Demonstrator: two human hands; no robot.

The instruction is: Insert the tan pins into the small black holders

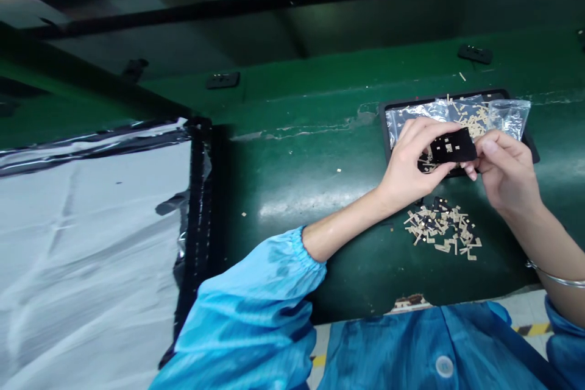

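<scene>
A small black plate (462, 145) with several light metallic bits on its face is held above a black tray (534, 149). My left hand (409, 158) grips it by its long edges between thumb and fingers. At the plate's right end, my right hand (509, 170) has its thumb and index finger pinched together; whatever lies between them is too small to make out. Under the hands, the tray holds clear plastic bags (509, 117) and many small beige pieces (475, 119). Nearer my body, a loose pile of beige and black pieces (443, 228) lies on the green table (283, 177).
Two black blocks, one (223, 80) at the back middle and another (475, 53) at the back right, rest on the table. A black-edged frame with a white sheet (91, 256) fills the left side. Tiny bits are scattered about.
</scene>
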